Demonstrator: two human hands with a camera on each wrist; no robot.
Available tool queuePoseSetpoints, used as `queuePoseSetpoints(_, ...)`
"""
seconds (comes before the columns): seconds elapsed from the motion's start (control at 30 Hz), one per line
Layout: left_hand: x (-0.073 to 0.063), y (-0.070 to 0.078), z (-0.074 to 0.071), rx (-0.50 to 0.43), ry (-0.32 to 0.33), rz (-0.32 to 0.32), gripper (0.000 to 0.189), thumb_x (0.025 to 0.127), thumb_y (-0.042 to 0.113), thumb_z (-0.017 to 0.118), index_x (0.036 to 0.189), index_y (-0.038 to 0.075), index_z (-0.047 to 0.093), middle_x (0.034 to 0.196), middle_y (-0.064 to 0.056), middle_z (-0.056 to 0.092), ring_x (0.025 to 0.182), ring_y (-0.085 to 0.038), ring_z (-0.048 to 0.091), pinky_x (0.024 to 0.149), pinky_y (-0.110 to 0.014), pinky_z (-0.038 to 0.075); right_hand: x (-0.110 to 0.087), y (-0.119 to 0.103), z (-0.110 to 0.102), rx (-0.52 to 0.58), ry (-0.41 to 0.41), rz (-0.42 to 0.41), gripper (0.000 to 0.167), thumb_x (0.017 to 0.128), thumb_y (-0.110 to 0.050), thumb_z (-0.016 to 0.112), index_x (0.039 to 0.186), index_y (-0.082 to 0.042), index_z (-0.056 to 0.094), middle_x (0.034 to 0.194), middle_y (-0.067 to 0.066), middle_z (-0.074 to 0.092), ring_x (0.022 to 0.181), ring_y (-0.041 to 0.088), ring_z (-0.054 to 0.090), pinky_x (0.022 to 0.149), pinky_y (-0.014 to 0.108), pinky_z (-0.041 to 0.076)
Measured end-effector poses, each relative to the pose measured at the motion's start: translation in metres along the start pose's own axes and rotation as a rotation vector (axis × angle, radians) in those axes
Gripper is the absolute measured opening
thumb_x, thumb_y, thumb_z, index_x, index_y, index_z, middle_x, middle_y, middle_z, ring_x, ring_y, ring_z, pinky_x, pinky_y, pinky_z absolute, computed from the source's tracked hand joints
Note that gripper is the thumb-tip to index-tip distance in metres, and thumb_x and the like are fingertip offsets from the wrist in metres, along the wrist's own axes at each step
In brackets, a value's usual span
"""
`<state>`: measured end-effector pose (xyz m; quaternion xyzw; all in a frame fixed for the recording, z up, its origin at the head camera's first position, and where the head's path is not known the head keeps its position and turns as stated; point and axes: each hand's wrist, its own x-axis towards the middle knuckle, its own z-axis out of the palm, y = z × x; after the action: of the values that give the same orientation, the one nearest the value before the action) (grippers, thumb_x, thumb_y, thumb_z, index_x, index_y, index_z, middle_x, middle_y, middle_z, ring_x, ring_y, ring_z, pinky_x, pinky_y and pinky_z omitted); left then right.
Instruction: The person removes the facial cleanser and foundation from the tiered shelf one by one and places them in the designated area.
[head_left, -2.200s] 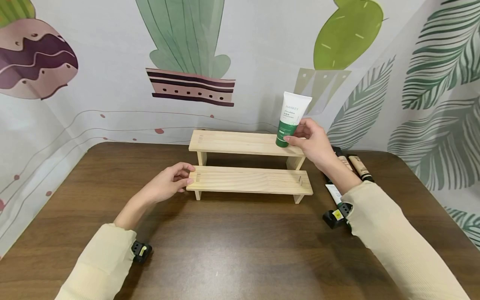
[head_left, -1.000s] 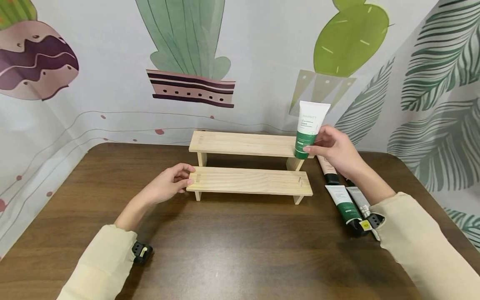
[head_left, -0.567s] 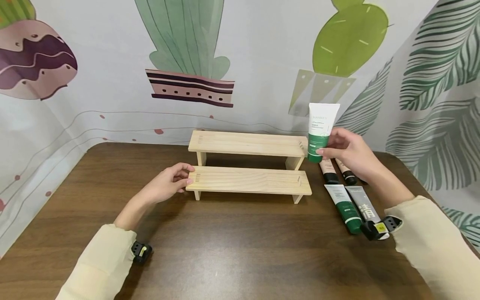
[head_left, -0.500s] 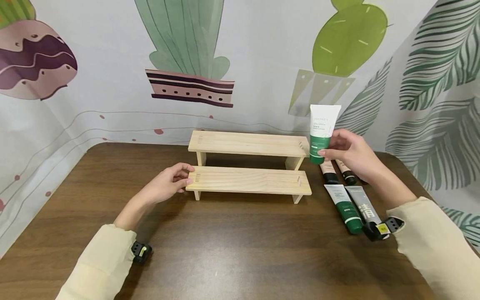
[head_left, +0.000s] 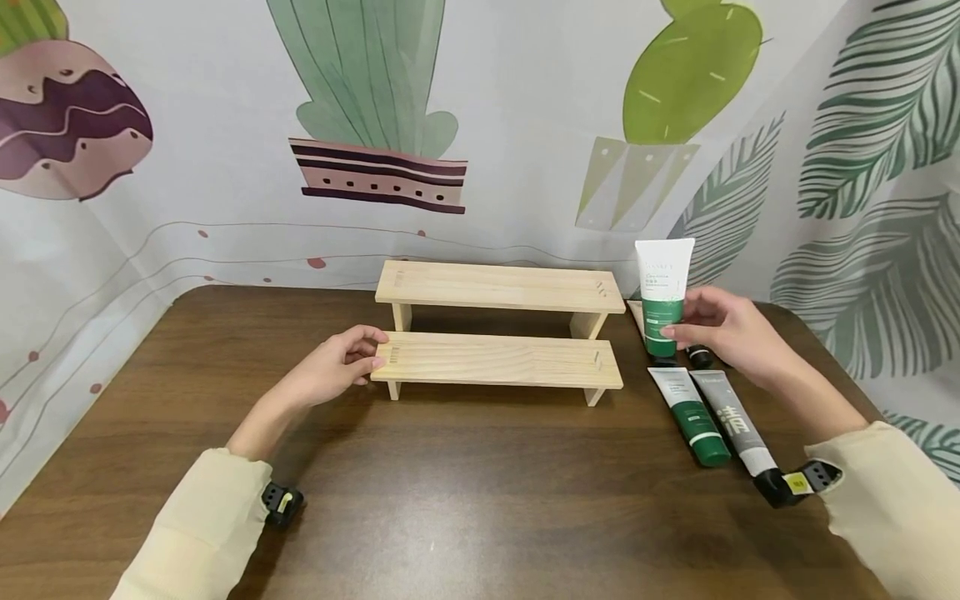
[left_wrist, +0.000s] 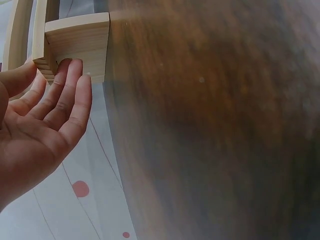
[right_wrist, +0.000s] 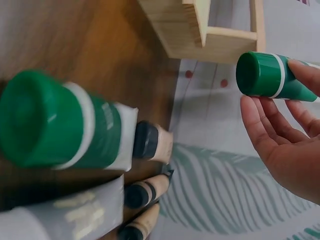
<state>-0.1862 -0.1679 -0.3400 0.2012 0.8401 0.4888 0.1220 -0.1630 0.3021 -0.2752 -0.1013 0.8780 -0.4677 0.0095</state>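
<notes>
My right hand pinches a white-and-green squeeze tube low down near its green cap. The tube is upright, right of the two-step wooden shelf, and overlaps the beige tubes behind it in the head view. At the shelf's left end, my left hand grips the lower board, thumb on top. In the left wrist view, the fingers of that hand reach beneath the board's end. The right wrist view has the held tube's green cap between thumb and fingers.
A second white-and-green tube and a grey tube lie on the brown table, right of the shelf. Several beige tubes with black caps lie behind them. A printed cloth hangs along the table's back edge.
My right hand has carried the tube from over the upper board's right end to the right and downward, over the lying tubes. The left hand has stayed on the shelf.
</notes>
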Motion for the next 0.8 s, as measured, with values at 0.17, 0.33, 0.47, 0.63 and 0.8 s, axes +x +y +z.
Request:
queuePoseSetpoints(0.17, 0.0, 0.0, 0.0, 0.007, 0.0, -0.005, 0.028, 0.091, -0.002, 0.052, 0.117, -0.007, 0.044, 0.102, -0.023, 0.056, 0.081, -0.024, 0.059, 0.069, -0.039, 0.051, -0.013, 0.012, -0.008, -0.093, 0.016, 0.028, 0.027, 0.083, -0.01, 0.067, 0.1, 0.001, 0.049, 0.081, 0.002, 0.062, 0.067, 0.016, 0.062, 0.059, 0.025, 0.051)
queuePoseSetpoints(0.33, -0.001, 0.001, 0.0, 0.006, 0.002, -0.008, 0.029, 0.091, -0.001, 0.051, 0.118, -0.007, 0.043, 0.103, -0.023, 0.056, 0.086, -0.025, 0.058, 0.07, -0.039, 0.051, -0.027, 0.026, -0.021, -0.171, 0.028, 0.056, 0.028, 0.084, -0.009, 0.067, 0.101, 0.004, 0.05, 0.079, 0.002, 0.061, 0.066, 0.014, 0.062, 0.059, 0.024, 0.051)
queuePoseSetpoints(0.47, -0.001, 0.001, 0.001, 0.0, 0.0, -0.005, 0.029, 0.092, 0.0, 0.051, 0.119, -0.007, 0.043, 0.104, -0.023, 0.055, 0.088, -0.026, 0.057, 0.07, -0.038, 0.051, -0.041, 0.04, -0.033, -0.182, 0.03, 0.094, 0.029, 0.084, -0.009, 0.066, 0.102, 0.005, 0.048, 0.08, 0.004, 0.061, 0.067, 0.013, 0.062, 0.06, 0.024, 0.051)
queuePoseSetpoints(0.63, 0.0, 0.0, 0.0, 0.004, 0.002, 0.003, 0.028, 0.091, -0.001, 0.051, 0.118, -0.007, 0.044, 0.103, -0.022, 0.055, 0.088, -0.026, 0.057, 0.069, -0.038, 0.051, -0.056, 0.058, -0.048, -0.132, 0.03, 0.122, 0.025, 0.083, -0.005, 0.065, 0.099, 0.004, 0.047, 0.081, 0.006, 0.062, 0.066, 0.014, 0.063, 0.06, 0.024, 0.051)
queuePoseSetpoints(0.8, -0.001, -0.001, 0.0, 0.01, 0.002, 0.004, 0.027, 0.091, -0.001, 0.051, 0.117, -0.007, 0.044, 0.102, -0.022, 0.056, 0.088, -0.026, 0.056, 0.069, -0.038, 0.051, -0.07, 0.075, -0.06, -0.105, 0.015, 0.132, 0.019, 0.083, 0.002, 0.062, 0.097, -0.001, 0.049, 0.078, -0.001, 0.061, 0.063, 0.016, 0.062, 0.058, 0.026, 0.051)
